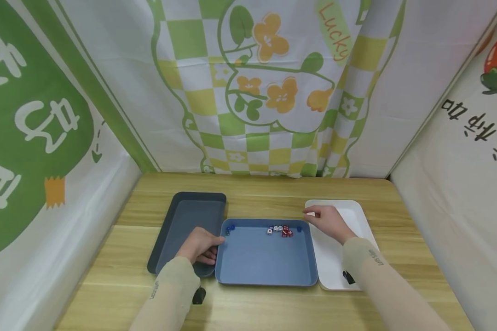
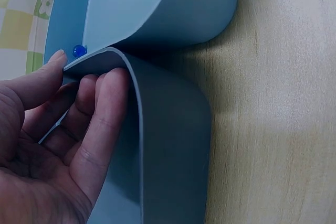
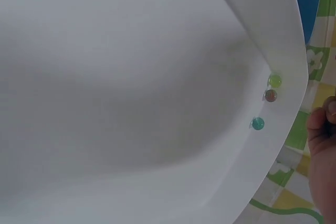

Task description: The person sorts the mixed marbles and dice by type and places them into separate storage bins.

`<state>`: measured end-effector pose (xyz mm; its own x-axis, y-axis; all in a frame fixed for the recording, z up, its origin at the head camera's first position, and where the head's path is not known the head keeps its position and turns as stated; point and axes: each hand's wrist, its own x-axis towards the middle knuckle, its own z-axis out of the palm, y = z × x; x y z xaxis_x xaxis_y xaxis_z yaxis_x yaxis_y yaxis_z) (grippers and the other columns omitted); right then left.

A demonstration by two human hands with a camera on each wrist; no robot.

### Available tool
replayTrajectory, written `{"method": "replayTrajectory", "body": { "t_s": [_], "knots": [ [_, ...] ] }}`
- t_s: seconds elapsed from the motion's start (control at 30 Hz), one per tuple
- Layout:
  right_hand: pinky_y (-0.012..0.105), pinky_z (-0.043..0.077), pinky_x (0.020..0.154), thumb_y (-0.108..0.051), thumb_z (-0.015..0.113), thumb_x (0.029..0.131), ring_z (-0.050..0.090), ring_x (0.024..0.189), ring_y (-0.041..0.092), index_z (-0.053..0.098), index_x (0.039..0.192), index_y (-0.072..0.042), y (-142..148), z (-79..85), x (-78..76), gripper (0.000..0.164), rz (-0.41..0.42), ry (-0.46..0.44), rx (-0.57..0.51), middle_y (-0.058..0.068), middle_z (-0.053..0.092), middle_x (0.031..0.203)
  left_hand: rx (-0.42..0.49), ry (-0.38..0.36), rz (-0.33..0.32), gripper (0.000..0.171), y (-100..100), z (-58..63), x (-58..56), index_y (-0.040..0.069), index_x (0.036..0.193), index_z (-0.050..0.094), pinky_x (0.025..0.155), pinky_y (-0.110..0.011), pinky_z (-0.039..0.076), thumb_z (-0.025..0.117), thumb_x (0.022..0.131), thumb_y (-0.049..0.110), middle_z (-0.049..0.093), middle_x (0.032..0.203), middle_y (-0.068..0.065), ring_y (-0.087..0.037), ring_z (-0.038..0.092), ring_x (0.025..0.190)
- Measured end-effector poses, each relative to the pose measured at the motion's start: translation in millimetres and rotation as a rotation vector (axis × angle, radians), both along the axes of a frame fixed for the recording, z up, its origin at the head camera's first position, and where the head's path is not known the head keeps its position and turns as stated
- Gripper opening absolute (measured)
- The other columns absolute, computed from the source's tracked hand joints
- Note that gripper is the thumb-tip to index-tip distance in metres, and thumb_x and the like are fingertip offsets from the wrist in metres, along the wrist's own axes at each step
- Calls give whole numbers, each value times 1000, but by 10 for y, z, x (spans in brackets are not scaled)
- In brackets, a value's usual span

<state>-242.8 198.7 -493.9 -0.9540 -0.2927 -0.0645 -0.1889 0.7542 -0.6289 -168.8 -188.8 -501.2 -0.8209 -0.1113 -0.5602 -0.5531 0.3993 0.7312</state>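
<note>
Pinching dark tray [image 1: 199,211] — left grip [image 1: 199,244] | near white tray [image 1: 332,269] — right grip [image 1: 329,222]

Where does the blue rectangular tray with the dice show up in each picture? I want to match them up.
Head: the blue rectangular tray lies just below centre, fully framed except where the left fingers overlap its edge.
Left wrist: the tray fills the upper left and middle, cut off at the top.
Right wrist: only a blue strip at the upper right edge.
Shared landmark: the green, yellow and white checked cloth.
</note>
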Motion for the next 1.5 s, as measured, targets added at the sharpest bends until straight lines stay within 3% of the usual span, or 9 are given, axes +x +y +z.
{"method": "replayTrajectory", "body": {
  "t_s": [0.13, 0.23, 0.5, 0.63, 0.8, 1.23, 1.5],
  "knots": [
    [32, 46, 66, -24, 70, 98, 53, 82, 20, 74, 124, -8, -81, -8, 13, 31, 59, -35, -7, 4, 69, 98, 1, -2, 3, 31, -12, 7, 3, -7, 95, 72, 57, -38, 62, 74, 96, 24, 67, 72, -14, -22, 67, 60],
    [31, 47, 67, -24, 72, 97, 54, 81, 18, 76, 122, -11, -128, -33, 16, 29, 92, -40, -17, 0, 68, 96, 3, -4, 3, 31, -17, 9, 5, -7, 95, 72, 57, -38, 62, 75, 95, 24, 67, 73, -14, -22, 67, 60],
    [32, 53, 76, -23, 75, 94, 58, 86, 13, 77, 119, -11, -229, -94, 24, 27, 179, 15, -12, 0, 76, 109, 5, -5, 4, 30, -13, 18, 9, -6, 94, 72, 57, -37, 62, 75, 95, 24, 67, 74, -15, -22, 67, 61],
    [31, 50, 72, -22, 77, 92, 55, 82, 14, 78, 118, -12, -254, -121, 31, 28, 189, 34, 9, -1, 73, 101, 12, 3, -4, 30, 1, 1, 7, -6, 92, 72, 57, -37, 62, 75, 95, 24, 67, 73, -15, -22, 67, 60],
    [30, 44, 67, -19, 80, 90, 48, 79, 16, 78, 117, -12, -283, -156, 32, 28, 212, 62, 30, -2, 60, 88, 17, 11, -10, 30, 11, -12, 11, -7, 91, 72, 57, -37, 62, 75, 95, 24, 67, 73, -15, -22, 67, 59],
    [32, 38, 71, -18, 84, 85, 42, 83, 16, 79, 113, -11, -329, -191, 5, 29, 237, 189, 124, -2, 53, 86, 10, -1, 6, 31, -8, -22, 7, -6, 90, 72, 58, -38, 63, 76, 95, 24, 67, 72, -14, -22, 67, 59],
    [33, 39, 72, -15, 83, 86, 43, 86, 18, 79, 113, -13, -306, -193, 16, 28, 235, 169, 103, -2, 51, 86, 0, -6, 9, 31, -29, -22, 6, -6, 90, 72, 58, -38, 63, 76, 95, 24, 67, 73, -14, -22, 67, 60]
  ]
}}
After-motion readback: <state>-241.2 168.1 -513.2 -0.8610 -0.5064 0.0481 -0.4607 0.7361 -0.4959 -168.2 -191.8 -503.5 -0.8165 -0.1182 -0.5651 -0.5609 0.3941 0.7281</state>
